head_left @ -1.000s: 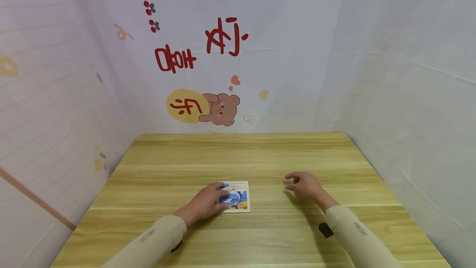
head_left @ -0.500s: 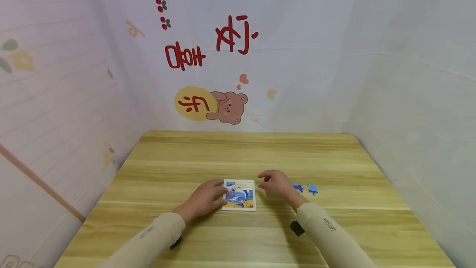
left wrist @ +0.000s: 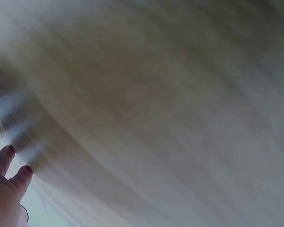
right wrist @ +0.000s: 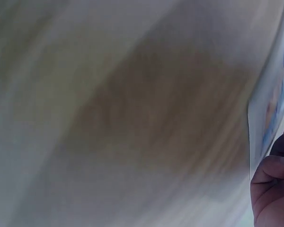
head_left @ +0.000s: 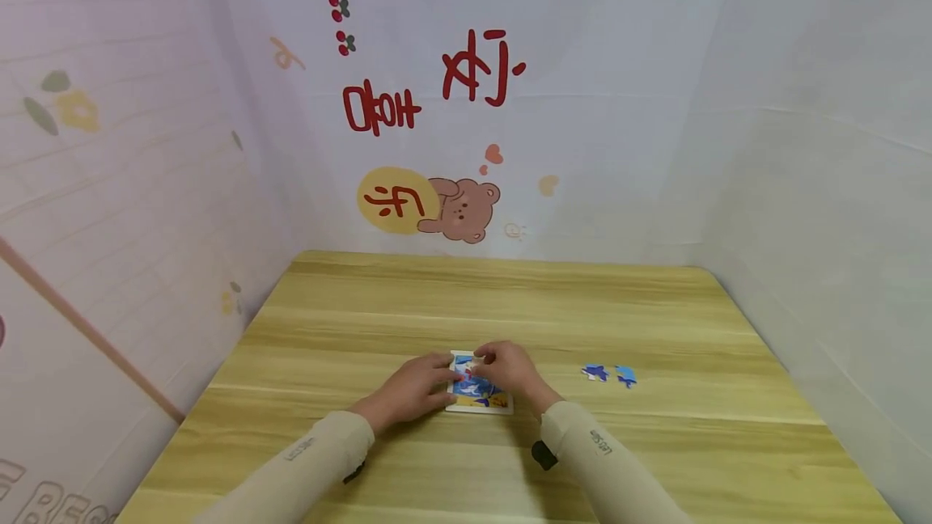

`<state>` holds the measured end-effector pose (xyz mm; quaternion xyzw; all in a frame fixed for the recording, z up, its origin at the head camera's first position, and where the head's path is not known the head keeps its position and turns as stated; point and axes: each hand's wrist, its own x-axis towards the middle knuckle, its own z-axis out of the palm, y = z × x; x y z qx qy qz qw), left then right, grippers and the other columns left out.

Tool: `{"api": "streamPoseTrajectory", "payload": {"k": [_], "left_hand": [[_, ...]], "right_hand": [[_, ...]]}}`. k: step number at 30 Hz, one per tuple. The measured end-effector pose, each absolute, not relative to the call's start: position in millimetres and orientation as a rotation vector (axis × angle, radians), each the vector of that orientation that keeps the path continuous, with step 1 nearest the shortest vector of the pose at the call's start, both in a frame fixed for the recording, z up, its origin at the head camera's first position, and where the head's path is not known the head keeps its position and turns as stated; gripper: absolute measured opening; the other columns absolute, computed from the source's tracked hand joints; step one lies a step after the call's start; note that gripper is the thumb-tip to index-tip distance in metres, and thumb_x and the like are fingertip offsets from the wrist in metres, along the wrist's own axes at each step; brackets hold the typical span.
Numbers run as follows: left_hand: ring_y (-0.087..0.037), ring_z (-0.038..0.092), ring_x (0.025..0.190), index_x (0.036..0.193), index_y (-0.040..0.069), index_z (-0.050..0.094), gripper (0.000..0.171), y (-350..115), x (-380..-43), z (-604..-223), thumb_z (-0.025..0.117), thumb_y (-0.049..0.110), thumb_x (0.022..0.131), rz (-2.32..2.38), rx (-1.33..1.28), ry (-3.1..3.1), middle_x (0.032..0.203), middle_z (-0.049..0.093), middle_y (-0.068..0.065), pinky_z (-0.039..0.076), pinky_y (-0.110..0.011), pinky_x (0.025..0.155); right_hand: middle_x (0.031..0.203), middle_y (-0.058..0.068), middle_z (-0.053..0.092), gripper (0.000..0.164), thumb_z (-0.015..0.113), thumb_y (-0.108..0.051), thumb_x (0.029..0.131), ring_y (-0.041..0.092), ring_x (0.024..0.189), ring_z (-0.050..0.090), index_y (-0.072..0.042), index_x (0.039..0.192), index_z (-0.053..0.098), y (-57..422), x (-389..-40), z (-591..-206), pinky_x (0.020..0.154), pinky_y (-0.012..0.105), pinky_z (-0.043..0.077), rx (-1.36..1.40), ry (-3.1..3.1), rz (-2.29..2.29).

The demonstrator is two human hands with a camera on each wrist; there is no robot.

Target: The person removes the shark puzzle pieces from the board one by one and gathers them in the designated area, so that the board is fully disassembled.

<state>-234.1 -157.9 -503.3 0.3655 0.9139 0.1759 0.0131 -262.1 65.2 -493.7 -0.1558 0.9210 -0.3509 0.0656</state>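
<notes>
A small jigsaw puzzle with a sea picture lies in a white-rimmed tray on the table. My left hand rests at the tray's left side, its fingers spread and extended over the rim. Above the upper part of the puzzle, my right hand has thumb and forefinger brought together on a puzzle piece, mostly hidden by the fingers. In the right wrist view the tray's edge appears beside the curled fingers of that hand. The left wrist view catches only the left fingertips at its lower left.
Two loose blue puzzle pieces lie to the right of the tray, one darker piece and one lighter piece. The wooden table ends at a printed white curtain behind, with more cloth at both sides.
My right hand has travelled left from the loose pieces to over the puzzle, uncovering two pieces. The left hand stays at the tray. The head view has shifted slightly.
</notes>
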Motion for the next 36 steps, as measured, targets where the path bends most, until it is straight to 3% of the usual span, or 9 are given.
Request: {"api": "streamPoseTrajectory", "payload": {"k": [8, 15, 27, 36], "left_hand": [[-0.037, 0.045, 0.134, 0.13, 0.008, 0.066, 0.039, -156.5, -235.5, -503.5, 0.065, 0.03, 0.097, 0.568, 1.161, 2.837, 0.144, 0.051, -0.02, 0.037, -0.054, 0.108], [-0.037, 0.044, 0.136, 0.13, 0.007, 0.066, 0.039, -158.3, -235.6, -504.6, 0.065, 0.029, 0.097, 0.572, 1.161, 2.835, 0.144, 0.05, -0.021, 0.036, -0.055, 0.108], [-0.038, 0.042, 0.137, 0.131, 0.008, 0.065, 0.04, -159.1, -234.3, -504.7, 0.064, 0.029, 0.098, 0.593, 1.142, 2.825, 0.145, 0.049, -0.02, 0.034, -0.055, 0.109], [-0.037, 0.044, 0.136, 0.13, 0.007, 0.066, 0.039, -159.3, -233.8, -500.7, 0.065, 0.029, 0.097, 0.594, 1.139, 2.815, 0.144, 0.051, -0.021, 0.035, -0.055, 0.109]], "right_hand": [[0.097, 0.005, 0.071, 0.03, 0.076, -0.018, 0.087, 0.018, 0.086, 0.064, -0.003, 0.114, 0.073, 63.3, -259.0, -497.5, 0.078, 0.041, 0.054, -0.501, 2.798, -0.999], [0.092, 0.001, 0.067, 0.033, 0.073, -0.018, 0.088, 0.014, 0.077, 0.055, -0.005, 0.118, 0.073, 60.1, -258.5, -495.5, 0.072, 0.036, 0.05, -0.479, 2.759, -0.982], [0.098, 0.004, 0.068, 0.035, 0.072, -0.018, 0.089, 0.015, 0.082, 0.056, -0.001, 0.12, 0.071, 58.1, -257.4, -492.7, 0.08, 0.041, 0.051, -0.452, 2.724, -1.04], [0.085, 0.003, 0.059, 0.039, 0.069, -0.006, 0.089, 0.018, 0.075, 0.05, 0.007, 0.125, 0.065, 57.7, -255.1, -485.0, 0.072, 0.034, 0.043, -0.426, 2.538, -1.228]]}}
